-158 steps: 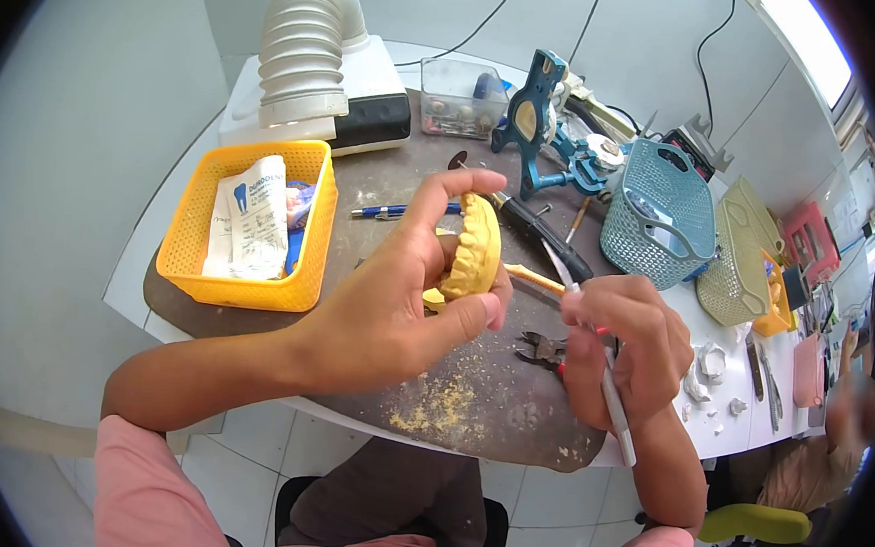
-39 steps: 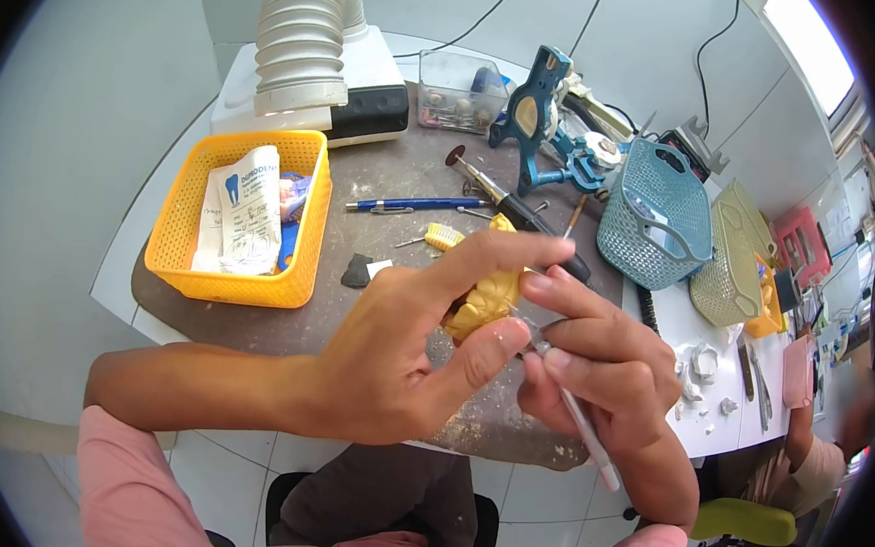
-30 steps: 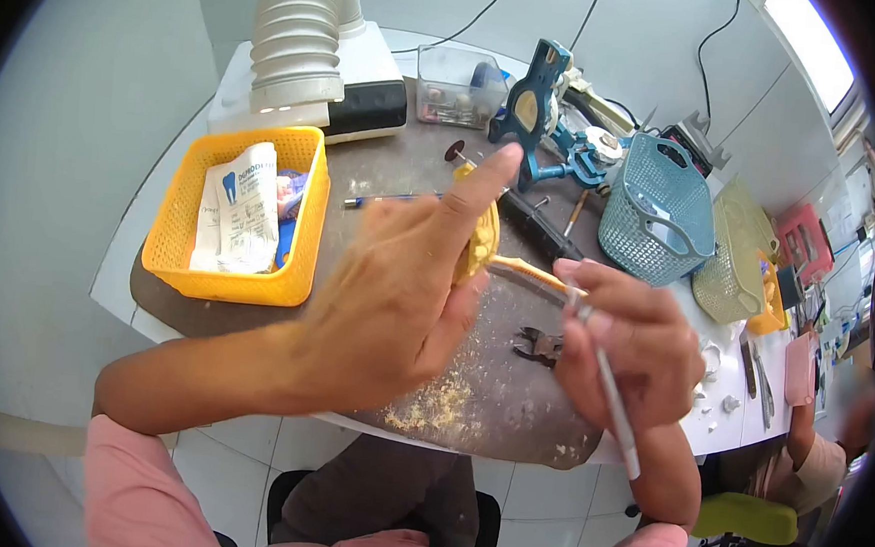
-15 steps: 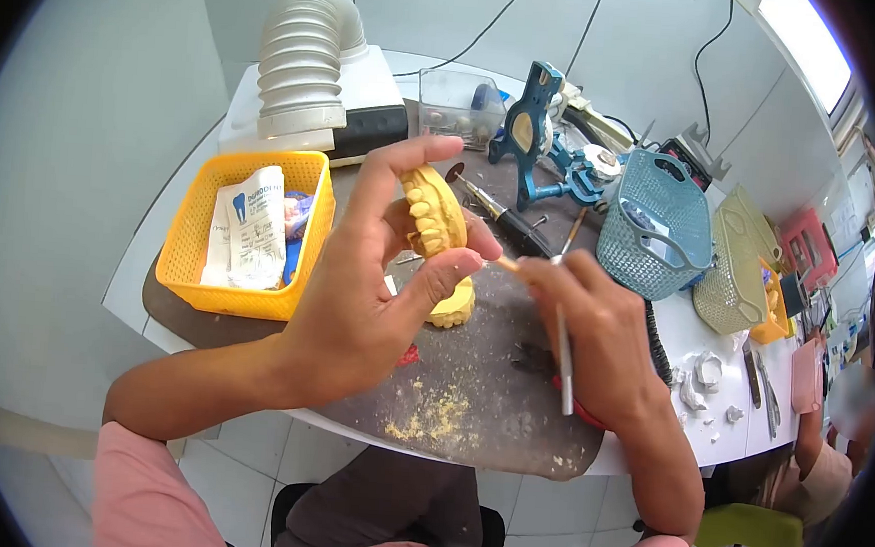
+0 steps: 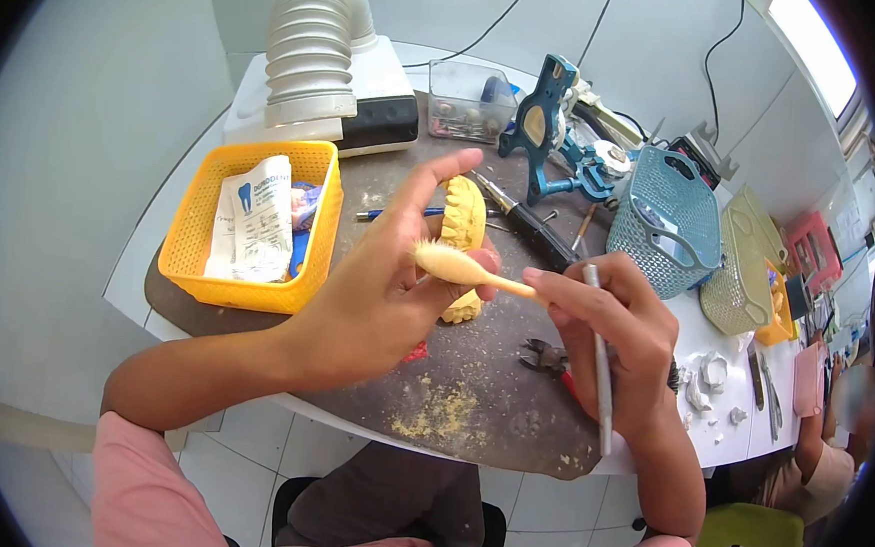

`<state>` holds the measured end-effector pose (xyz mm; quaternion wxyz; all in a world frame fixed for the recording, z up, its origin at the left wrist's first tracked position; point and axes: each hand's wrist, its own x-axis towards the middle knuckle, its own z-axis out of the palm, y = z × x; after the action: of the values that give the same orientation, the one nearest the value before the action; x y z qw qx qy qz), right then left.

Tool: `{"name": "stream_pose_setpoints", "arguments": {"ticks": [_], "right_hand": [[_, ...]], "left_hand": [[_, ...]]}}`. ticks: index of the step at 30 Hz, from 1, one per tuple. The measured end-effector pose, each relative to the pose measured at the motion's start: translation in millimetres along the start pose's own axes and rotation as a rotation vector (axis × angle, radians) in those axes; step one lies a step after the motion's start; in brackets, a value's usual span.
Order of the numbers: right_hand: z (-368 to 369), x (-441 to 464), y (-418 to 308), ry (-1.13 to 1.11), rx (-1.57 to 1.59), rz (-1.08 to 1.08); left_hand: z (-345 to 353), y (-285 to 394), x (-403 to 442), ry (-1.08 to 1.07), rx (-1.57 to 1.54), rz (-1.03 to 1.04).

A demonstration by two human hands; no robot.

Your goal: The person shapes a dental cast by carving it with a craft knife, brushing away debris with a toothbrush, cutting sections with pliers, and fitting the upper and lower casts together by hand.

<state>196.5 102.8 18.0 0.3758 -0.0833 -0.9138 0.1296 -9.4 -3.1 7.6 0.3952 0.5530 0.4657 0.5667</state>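
Note:
My left hand grips a yellow dental cast upright between its fingers and thumb, the row of teeth facing left. In my right hand are a brush with pale bristles and a silver metal tool, whose handle points down. The brush head lies in front of my left thumb and the lower part of the cast. Behind my left hand, a second yellow cast rests on the brown mat, partly hidden. Red-handled pliers lie beside my right hand.
Yellow shavings lie on the mat. A yellow basket stands left. Behind are a white hose, a clear box, a black handpiece and a blue articulator. Right stand a teal basket and a co-worker.
The brush has swung round in my right hand, its bristles now in front of my left thumb. The cast has moved slightly right and turned more upright. The pliers show more clearly.

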Motion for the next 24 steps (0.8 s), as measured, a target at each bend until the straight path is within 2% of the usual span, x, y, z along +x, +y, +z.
{"name": "stream_pose_setpoints", "arguments": {"ticks": [1, 4, 7, 9, 10, 11, 13, 15, 17, 20, 21, 24], "right_hand": [[-2.0, 1.6, 2.9, -0.001, 0.001, 0.000], [-13.5, 2.9, 17.6, 0.096, -0.301, 0.095], [-13.8, 3.7, 16.6, 0.215, -0.211, -0.028], [-10.0, 2.7, 11.2, 0.169, -0.126, -0.033], [-7.9, 2.2, 11.0, 0.090, -0.107, -0.018], [-6.5, 1.3, 11.1, 0.010, -0.088, -0.002], [-7.3, 1.8, 12.9, 0.070, -0.112, 0.081], [-9.2, 2.9, 15.4, 0.139, -0.284, 0.234], [-2.8, -0.6, 18.6, 0.127, -0.295, 0.208], [7.3, -6.3, 10.9, -0.106, -0.311, 0.218], [7.8, -5.1, 10.0, -0.110, -0.306, 0.222], [0.7, -1.1, 7.9, 0.056, -0.303, 0.052]], "left_hand": [[-0.8, -0.1, 0.6, -0.026, -0.026, 0.010], [-3.7, -3.9, 4.6, -0.068, -0.049, 0.025], [-2.2, -11.1, 5.9, -0.094, -0.050, 0.063], [-1.5, -11.6, 6.5, -0.105, -0.064, 0.078], [-2.5, -10.7, 7.4, -0.108, 0.030, 0.121], [-2.4, -10.6, 7.2, -0.111, 0.076, 0.141], [-1.5, -11.0, 6.7, -0.079, 0.051, 0.103], [-1.4, -9.3, 6.7, -0.043, -0.015, 0.053], [-0.2, -8.3, 5.5, -0.087, -0.055, 0.034], [5.7, -9.1, 1.0, -0.069, -0.099, 0.022], [6.3, -6.9, 0.0, -0.068, -0.101, 0.015], [8.2, -0.1, -4.1, -0.070, -0.071, -0.044]]}}
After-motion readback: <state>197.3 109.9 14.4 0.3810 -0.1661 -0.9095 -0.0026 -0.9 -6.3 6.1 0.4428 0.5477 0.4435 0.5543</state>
